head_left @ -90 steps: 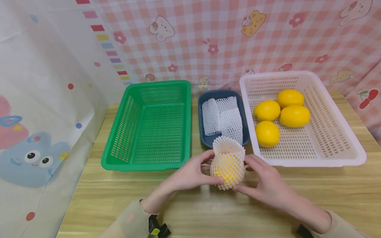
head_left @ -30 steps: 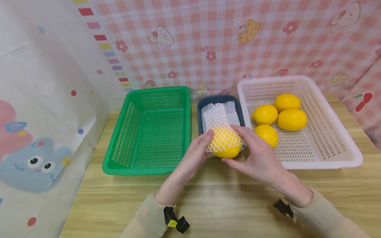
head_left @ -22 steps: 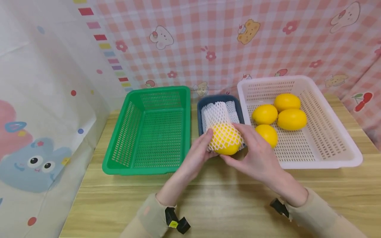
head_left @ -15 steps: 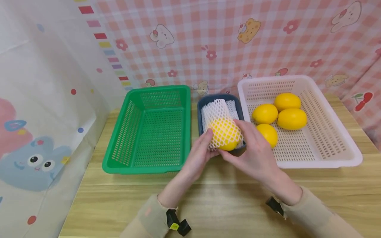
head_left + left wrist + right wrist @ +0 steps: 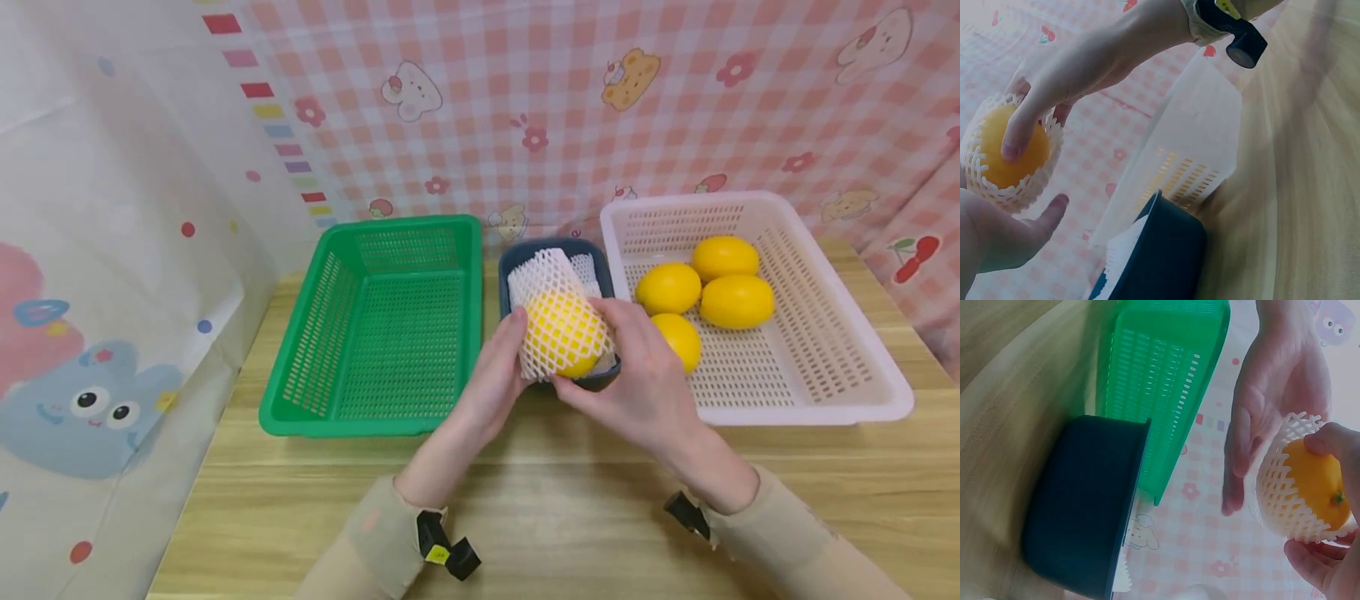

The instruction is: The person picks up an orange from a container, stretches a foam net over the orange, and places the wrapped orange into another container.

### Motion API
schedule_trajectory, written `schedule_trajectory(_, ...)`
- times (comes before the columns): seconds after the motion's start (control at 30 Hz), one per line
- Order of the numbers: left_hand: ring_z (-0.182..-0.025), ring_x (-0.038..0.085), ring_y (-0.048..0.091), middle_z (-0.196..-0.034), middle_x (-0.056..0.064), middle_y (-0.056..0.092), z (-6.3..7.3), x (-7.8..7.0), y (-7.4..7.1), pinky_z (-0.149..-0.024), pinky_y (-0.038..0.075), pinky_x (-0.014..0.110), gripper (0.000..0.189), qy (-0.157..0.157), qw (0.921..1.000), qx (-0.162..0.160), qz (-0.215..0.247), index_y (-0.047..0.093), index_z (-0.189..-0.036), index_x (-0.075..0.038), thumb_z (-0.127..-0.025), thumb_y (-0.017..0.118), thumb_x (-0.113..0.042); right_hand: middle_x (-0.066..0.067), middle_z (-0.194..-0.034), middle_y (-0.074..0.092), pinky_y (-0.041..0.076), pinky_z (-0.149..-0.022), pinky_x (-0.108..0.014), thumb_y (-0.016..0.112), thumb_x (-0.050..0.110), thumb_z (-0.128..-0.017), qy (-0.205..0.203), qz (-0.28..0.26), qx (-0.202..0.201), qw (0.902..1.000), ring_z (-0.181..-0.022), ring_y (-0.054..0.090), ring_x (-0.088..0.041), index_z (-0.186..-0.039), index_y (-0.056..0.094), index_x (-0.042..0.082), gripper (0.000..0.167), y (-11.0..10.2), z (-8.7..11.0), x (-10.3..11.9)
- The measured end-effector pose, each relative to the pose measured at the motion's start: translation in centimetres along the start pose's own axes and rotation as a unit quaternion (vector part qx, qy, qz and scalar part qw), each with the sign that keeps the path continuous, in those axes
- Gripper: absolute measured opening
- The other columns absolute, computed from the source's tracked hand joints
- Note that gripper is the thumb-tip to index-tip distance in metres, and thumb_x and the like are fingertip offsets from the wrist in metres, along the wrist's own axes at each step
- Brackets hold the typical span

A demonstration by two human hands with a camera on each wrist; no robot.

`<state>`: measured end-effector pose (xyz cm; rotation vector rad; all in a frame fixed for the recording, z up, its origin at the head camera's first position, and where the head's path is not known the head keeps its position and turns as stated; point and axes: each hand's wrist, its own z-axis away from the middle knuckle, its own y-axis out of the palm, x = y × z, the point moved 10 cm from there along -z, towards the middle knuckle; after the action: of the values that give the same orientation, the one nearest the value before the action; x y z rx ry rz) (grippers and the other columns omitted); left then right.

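Note:
A yellow lemon (image 5: 566,337) sits inside a white foam net sleeve (image 5: 546,271), held over the front of the dark blue bin. The sleeve's far end stands out beyond the fruit. My right hand (image 5: 637,379) grips the lemon from the right; in the right wrist view its thumb presses the bare end of the lemon (image 5: 1316,478), fingers below the sleeve. My left hand (image 5: 495,375) lies along the sleeve's left side. In the right wrist view the left hand's fingers (image 5: 1241,444) are straight, and in the left wrist view its thumb (image 5: 1054,212) points away from the net.
The dark blue bin (image 5: 512,248) holds more white foam nets (image 5: 583,268). A green basket (image 5: 371,429) stands to the left. On the right, a white basket (image 5: 825,408) contains several lemons (image 5: 737,302). All rest on a wooden table (image 5: 555,517) before a checked cloth.
The netted lemon, earlier low in front of the bin, has moved away from me and over it. The net covers more of the lemon's near end than a second ago.

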<state>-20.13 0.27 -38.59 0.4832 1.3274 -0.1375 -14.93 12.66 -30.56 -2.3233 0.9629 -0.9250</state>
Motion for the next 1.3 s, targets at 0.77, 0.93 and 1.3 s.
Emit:
schedule_trajectory(0.77,-0.107,0.008,0.067,-0.138,0.013,0.064,0.5,0.7,-0.8,-0.098,0.057,0.028,0.059,-0.006,0.998,-0.039,0.05,0.048,-0.153,-0.005,-0.114,0.034,-0.047,-0.024,-0.13,0.061,0.066,-0.085,-0.043,0.099,0.018,-0.071,-0.05,0.026,0.028,0.998,-0.102,0.068,-0.034,-0.145,0.054,0.0,0.088,0.1,0.0,1.4)
schedule_trajectory(0.93,-0.124,0.013,0.065,-0.153,0.018,0.056,0.4,0.8,-0.3,-0.115,0.053,0.041,0.061,-0.003,0.999,-0.024,0.039,0.045,-0.156,-0.006,-0.114,0.033,-0.048,-0.027,-0.121,0.064,0.066,-0.08,-0.045,0.1,0.018,-0.068,-0.078,0.056,-0.017,0.9952,-0.098,0.068,-0.037,-0.137,0.058,-0.004,0.084,-0.3,0.3,1.9)
schedule_trajectory(1.3,-0.131,0.019,0.064,-0.156,0.023,0.054,0.7,0.5,0.3,-0.119,0.05,0.045,0.058,0.013,0.9995,-0.013,0.025,0.043,-0.157,-0.002,-0.114,0.035,-0.041,-0.03,-0.13,0.06,0.066,-0.08,-0.048,0.101,0.011,-0.064,-0.05,0.055,-0.051,0.9959,-0.109,0.067,-0.042,-0.126,0.057,-0.006,0.078,-0.4,0.2,1.4)
